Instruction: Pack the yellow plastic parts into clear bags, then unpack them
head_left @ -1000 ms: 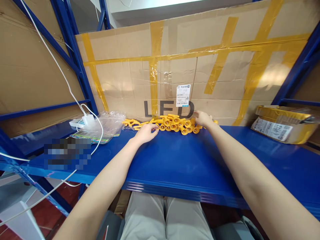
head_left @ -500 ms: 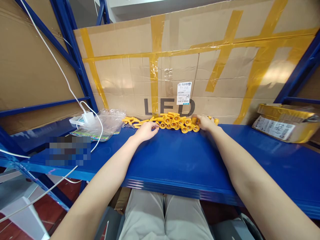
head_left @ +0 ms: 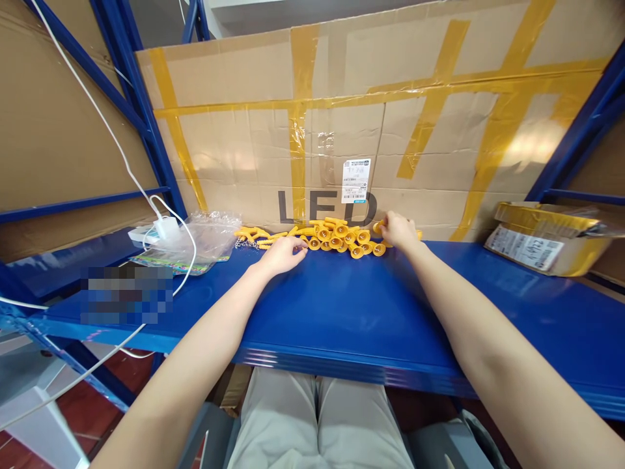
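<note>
Several small yellow trumpet-shaped pieces (head_left: 340, 232) lie piled on the blue shelf, many with their round cup mouths facing me. My right hand (head_left: 399, 230) is at the pile's right end, its fingers closed on one yellow trumpet-shaped piece (head_left: 377, 227), which is raised above the others. At the pile's left part rests my left hand (head_left: 284, 255), fingers loosely curved with a gap at the thumb, and no held thing shows in it. Further left are more yellow pieces (head_left: 251, 232) beside thin silver chains (head_left: 247, 244).
Behind the blue shelf (head_left: 336, 312) stands a large taped cardboard panel (head_left: 234, 156) marked LED. To the left lie a clear plastic bag (head_left: 209, 238), a white plug block (head_left: 166, 228) with cable, and a blurred-out item (head_left: 129, 293). An open cardboard box (head_left: 547, 238) sits at right.
My right hand has risen slightly from the pile with a yellow trumpet-shaped piece in its fingers. My left hand has stayed nearly still. The whole view has shifted a little.
</note>
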`<state>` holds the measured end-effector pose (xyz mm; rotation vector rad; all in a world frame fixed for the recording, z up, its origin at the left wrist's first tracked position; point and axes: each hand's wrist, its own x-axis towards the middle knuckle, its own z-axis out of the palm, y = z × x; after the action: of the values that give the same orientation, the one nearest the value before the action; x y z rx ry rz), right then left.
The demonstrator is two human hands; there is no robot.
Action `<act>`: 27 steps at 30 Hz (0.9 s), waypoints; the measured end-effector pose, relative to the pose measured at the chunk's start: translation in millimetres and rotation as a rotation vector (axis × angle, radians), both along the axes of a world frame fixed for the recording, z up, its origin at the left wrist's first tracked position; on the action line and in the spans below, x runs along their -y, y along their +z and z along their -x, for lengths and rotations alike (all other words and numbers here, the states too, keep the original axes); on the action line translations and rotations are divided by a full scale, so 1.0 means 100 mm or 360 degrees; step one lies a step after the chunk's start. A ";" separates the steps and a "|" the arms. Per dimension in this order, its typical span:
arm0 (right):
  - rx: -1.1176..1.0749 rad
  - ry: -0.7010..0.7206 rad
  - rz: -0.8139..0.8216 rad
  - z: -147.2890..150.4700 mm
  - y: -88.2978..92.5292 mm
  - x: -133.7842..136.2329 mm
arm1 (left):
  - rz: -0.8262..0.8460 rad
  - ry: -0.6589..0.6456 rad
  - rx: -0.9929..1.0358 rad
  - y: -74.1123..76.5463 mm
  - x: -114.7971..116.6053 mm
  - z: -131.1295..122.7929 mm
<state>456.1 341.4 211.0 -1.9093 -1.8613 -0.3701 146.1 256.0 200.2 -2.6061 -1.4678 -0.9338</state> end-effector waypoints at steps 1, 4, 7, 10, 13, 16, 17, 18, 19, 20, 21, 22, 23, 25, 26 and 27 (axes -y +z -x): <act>-0.0017 0.0001 -0.0033 0.00 0.04 0.03 | 0.0000 -0.0005 0.0002 0.00 0.00 0.00; -0.0090 0.0007 -0.0084 0.00 0.15 0.11 | 0.0000 0.0001 0.0018 0.00 0.00 0.00; -0.0196 -0.0017 -0.0062 -0.02 0.24 0.19 | 0.0006 0.0006 0.0030 -0.01 0.00 0.01; -0.0172 -0.0105 0.0045 -0.07 0.28 0.27 | 0.0002 -0.0001 0.0029 -0.01 -0.01 0.01; -0.0137 -0.0154 0.0358 -0.11 0.27 0.36 | -0.0007 -0.0002 0.0021 -0.03 -0.03 0.01; -0.0308 -0.0063 0.0688 -0.15 0.19 0.45 | -0.0019 0.0020 0.0012 -0.04 -0.04 0.02; -0.0360 -0.0004 0.0728 -0.16 0.15 0.48 | -0.0034 0.0058 0.0018 -0.03 -0.05 0.03; -0.0392 0.0065 0.0729 -0.18 0.11 0.49 | -0.0053 0.0133 0.0038 -0.03 -0.06 0.04; -0.0410 0.0142 0.0717 -0.20 0.07 0.50 | -0.0068 0.0253 0.0075 -0.02 -0.08 0.07; -0.0419 0.0214 0.0716 -0.22 0.03 0.50 | -0.0080 0.0414 0.0130 0.00 -0.09 0.12; -0.0434 0.0283 0.0728 -0.25 -0.01 0.50 | -0.0081 0.0607 0.0201 0.01 -0.10 0.17; -0.0463 0.0340 0.0751 -0.27 -0.05 0.49 | -0.0074 0.0799 0.0279 0.01 -0.12 0.24; -0.0500 0.0377 0.0786 -0.30 -0.08 0.48 | -0.0071 0.0967 0.0352 0.02 -0.13 0.31; -0.0567 0.0400 0.0835 -0.34 -0.13 0.46 | -0.0092 0.1147 0.0455 0.01 -0.15 0.46; -0.0586 0.0396 0.0840 -0.35 -0.15 0.45 | -0.0081 0.1179 0.0479 -0.01 -0.16 0.53; -0.0594 0.0392 0.0840 -0.36 -0.16 0.45 | -0.0049 0.1195 0.0468 -0.03 -0.17 0.58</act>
<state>491.8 296.9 195.1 -1.8503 -2.0211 0.5723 87.9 272.8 197.1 -1.6697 -2.2146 -1.2079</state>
